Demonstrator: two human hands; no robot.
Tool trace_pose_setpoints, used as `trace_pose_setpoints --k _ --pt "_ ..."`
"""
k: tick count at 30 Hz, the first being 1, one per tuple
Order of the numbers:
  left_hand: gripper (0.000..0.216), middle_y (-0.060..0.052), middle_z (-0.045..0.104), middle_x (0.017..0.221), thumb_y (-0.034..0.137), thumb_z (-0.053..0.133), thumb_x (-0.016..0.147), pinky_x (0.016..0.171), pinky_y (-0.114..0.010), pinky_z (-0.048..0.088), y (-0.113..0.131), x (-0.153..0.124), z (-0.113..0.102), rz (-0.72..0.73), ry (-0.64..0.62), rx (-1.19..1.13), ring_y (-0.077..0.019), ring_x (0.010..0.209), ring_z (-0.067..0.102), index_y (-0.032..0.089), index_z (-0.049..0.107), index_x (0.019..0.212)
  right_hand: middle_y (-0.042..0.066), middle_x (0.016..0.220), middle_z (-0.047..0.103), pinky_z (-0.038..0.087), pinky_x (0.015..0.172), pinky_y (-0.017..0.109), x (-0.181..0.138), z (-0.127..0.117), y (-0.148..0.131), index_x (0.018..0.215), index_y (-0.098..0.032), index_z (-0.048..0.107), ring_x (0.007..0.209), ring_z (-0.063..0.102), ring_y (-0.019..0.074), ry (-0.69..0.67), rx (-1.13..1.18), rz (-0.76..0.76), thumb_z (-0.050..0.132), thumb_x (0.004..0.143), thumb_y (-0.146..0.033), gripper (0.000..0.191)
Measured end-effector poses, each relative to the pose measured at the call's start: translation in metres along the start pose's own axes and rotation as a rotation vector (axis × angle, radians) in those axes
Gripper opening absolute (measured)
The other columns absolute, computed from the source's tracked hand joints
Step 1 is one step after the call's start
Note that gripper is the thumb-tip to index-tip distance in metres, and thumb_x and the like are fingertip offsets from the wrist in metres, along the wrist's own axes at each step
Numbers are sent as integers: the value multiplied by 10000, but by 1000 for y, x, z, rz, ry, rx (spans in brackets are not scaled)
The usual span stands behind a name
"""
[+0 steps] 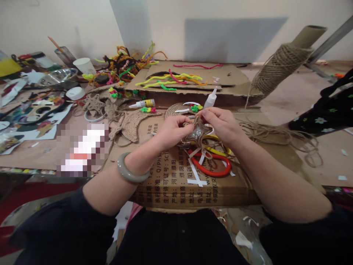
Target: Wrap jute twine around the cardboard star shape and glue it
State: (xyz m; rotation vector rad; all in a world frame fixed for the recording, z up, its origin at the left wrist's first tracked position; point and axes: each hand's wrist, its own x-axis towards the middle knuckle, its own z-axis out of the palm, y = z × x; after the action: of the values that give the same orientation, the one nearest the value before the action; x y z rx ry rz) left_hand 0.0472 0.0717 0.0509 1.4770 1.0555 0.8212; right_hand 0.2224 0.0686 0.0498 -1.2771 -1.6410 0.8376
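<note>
Between my two hands is a small star (pixel 197 131) wrapped in brown twine, with a shiny middle. My left hand (pixel 176 130) pinches its left side, fingers closed. At the star's top and right, my right hand (pixel 220 123) grips with thumb and forefinger. Under the star lie scissors with red and yellow handles (pixel 220 170) and strips of white tape (pixel 196 182) on a printed cardboard sheet (pixel 171 184). Just behind my right hand stands a white glue bottle (pixel 210 98). A coiled twine piece (pixel 176 109) is partly hidden by my hands.
A big twine spool (pixel 284 66) leans at the right, loose twine (pixel 275 136) below it. A twine crescent (pixel 134 125) and a small glue tube (pixel 142 103) lie left. Coloured pipe cleaners (pixel 171 79) cover the rear cardboard. A paper cup (pixel 84 66) and metal bowl (pixel 59 78) stand far left.
</note>
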Motion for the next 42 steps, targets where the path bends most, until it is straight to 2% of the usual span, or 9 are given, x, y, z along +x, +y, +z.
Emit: trace_pose_setpoints --k 5,11,28,34,42 --pt "40 50 518 539 162 623 733 480 -202 304 2 0 0 -10 7 2 -48 478 394 139 640 705 2 632 525 352 599 275 0 1 0 616 -189 540 613 442 117 -6 -16 -7 521 850 -422 330" --pt "44 50 524 544 163 627 733 479 -199 313 2 -1 0 -28 9 -30 -48 485 404 137 637 698 -1 664 573 350 584 270 -1 3 -4 740 -169 646 602 438 112 -29 -6 4 568 781 -358 208" --pt "64 43 542 568 189 649 742 493 -204 313 0 1 1 -14 13 -56 -45 494 412 130 650 717 -3 652 551 334 573 276 -1 2 -6 745 -155 634 589 424 103 -20 -14 -13 550 759 -389 249" --pt "160 33 525 582 263 643 790 499 -207 315 1 1 0 -41 4 -150 -53 510 421 133 638 696 -5 645 543 336 569 273 -1 2 -5 752 -153 635 585 419 101 -6 -17 2 546 766 -390 253" --pt "144 40 487 572 194 595 798 489 -208 290 0 1 0 -86 -18 -110 -53 497 399 142 602 664 15 673 627 372 595 273 -3 3 -4 741 -154 654 616 494 117 4 -128 -92 535 797 -347 234"
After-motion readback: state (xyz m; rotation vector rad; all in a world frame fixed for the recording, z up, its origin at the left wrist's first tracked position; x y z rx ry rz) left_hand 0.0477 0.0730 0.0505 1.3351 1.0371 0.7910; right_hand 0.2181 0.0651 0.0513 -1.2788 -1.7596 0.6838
